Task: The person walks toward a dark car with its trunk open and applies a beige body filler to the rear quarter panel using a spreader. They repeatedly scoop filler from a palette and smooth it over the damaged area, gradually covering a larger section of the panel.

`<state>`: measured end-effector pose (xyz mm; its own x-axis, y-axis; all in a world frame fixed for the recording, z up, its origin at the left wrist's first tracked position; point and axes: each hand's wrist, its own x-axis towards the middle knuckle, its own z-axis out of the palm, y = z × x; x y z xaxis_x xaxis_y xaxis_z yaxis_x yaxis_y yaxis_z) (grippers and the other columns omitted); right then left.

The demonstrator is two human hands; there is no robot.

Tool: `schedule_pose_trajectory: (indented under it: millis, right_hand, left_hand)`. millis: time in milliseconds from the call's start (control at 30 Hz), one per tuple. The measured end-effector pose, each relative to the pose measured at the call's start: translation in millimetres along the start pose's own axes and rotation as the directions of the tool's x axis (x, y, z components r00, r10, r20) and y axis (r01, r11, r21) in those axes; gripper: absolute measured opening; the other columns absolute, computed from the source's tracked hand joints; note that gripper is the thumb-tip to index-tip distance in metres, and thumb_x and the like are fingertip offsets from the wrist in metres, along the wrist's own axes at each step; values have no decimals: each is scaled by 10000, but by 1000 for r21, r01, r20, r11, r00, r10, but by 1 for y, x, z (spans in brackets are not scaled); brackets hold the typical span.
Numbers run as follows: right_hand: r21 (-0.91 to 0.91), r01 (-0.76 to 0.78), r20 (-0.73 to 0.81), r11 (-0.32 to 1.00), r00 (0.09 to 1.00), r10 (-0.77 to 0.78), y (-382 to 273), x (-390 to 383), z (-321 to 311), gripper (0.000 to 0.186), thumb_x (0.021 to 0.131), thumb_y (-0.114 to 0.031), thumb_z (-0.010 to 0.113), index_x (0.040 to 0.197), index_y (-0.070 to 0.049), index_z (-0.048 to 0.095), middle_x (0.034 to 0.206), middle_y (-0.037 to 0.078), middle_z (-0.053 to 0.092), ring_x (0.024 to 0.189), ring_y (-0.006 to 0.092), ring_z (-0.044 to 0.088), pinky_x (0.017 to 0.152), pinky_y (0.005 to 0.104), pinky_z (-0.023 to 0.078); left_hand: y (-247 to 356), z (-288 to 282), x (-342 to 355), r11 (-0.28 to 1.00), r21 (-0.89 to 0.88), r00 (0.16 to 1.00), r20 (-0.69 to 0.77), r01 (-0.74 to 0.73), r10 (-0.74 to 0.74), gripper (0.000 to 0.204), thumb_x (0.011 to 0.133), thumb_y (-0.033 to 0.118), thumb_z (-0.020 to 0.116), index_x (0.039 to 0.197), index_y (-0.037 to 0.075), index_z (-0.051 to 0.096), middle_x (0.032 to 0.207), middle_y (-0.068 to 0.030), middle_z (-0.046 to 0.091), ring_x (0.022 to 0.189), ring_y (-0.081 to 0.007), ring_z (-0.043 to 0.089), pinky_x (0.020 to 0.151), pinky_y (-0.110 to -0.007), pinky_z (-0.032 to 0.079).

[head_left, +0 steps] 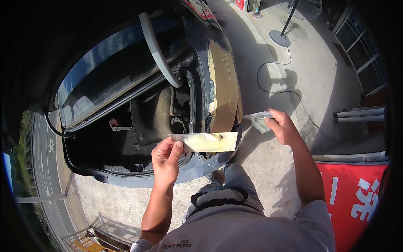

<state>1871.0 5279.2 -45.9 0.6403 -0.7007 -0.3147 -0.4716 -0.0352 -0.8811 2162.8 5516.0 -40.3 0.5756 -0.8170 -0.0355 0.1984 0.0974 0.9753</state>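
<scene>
My left hand (165,159) is closed, thumb on top, on one end of a flat rectangular putty board (193,143). The board is smeared pale yellow, and a small lump of cream-coloured putty (213,137) lies along its upper edge. Off to the right, my right hand (282,127) pinches a thin, greyish putty scraper (261,121) between thumb and fingers. The scraper is apart from the board. Just beyond both hands is the car's rear corner, where a long strip of brown masking paper (223,84) is edged by pale filler (212,90).
The car's trunk (155,113) stands open at the left, under a raised lid with a grey curved strip (157,52). A standing fan (280,38) trails a power cord (262,80) over the concrete. At the lower right hangs a red banner (348,197).
</scene>
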Motion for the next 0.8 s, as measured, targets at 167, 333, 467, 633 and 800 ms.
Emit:
schedule_pose_trajectory:
  millis: [167,333,467,633,800]
  right_hand:
    - [780,230,-345,582,934,93,78,104,-41,378,976,-31,493,1340,-15,593,1290,76,660,1132,205,654,1023,340,478]
    - [685,193,-343,703,936,78,88,223,-57,387,957,18,494,1316,-36,626,1217,83,697,1109,182,658,986,352,503]
    - [126,391,-384,912,866,-319,67,320,-64,385,966,12,487,1314,-25,650,1194,114,721,1104,183,662,997,340,489]
    - [-343,620,-320,706,629,-708,42,412,-65,437,923,30,456,1298,-50,666,1267,212,678,1188,377,648,1025,395,493]
    - [-334,582,-307,741,676,-669,32,445,-57,453,916,3,424,1293,-67,666,1249,199,683,1180,398,632,1015,393,501]
  left_hand:
    - [-5,-27,3,988,-140,989,-142,-68,48,141,1041,49,578,1108,-20,682,1062,-108,732,937,-179,712,860,-361,618]
    - [-9,-40,-13,987,-115,911,-408,-117,61,168,1038,38,565,1169,2,663,1072,-105,723,947,-185,721,854,-389,639]
    - [-13,-40,-33,993,-69,820,-571,-99,42,184,1030,29,571,1188,-1,659,1101,-125,724,973,-204,724,873,-383,631]
    - [-11,-37,-53,995,1,769,-634,-105,81,206,1040,50,568,1218,-10,651,1142,-153,720,1011,-239,728,892,-381,627]
    - [-16,-36,-60,999,50,713,-700,-17,47,184,1040,35,568,1176,-46,662,1093,-121,706,951,-169,693,860,-332,609]
